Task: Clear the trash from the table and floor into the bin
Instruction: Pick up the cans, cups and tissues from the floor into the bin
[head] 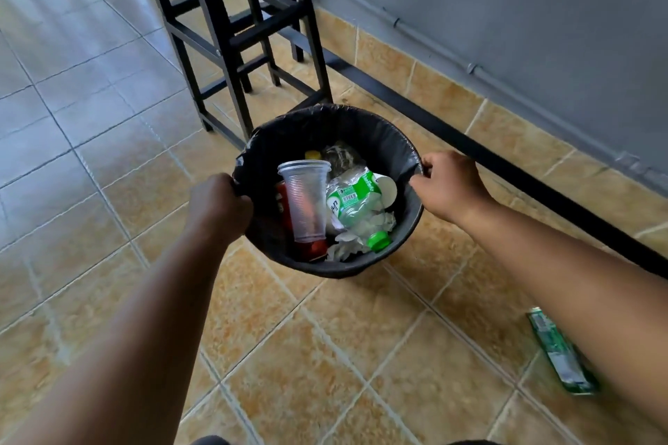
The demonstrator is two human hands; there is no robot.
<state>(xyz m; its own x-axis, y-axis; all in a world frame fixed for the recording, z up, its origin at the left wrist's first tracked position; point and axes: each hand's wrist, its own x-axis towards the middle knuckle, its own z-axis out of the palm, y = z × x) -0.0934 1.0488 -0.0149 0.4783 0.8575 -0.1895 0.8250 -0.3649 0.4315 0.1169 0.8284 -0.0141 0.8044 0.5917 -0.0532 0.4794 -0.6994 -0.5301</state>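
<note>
A round bin lined with a black bag is held above the tiled floor in the middle of the head view. My left hand grips its left rim and my right hand grips its right rim. Inside lie a clear plastic cup, a red can, a crushed bottle with a green label and green cap, crumpled white paper and a yellow cap. A green wrapper lies flat on the floor at lower right, partly under my right forearm.
Black stools stand just behind the bin at the upper middle. A black bar runs along the floor beside the grey wall on the right. Grey floor tiles stretch to the left, tan tiles lie below.
</note>
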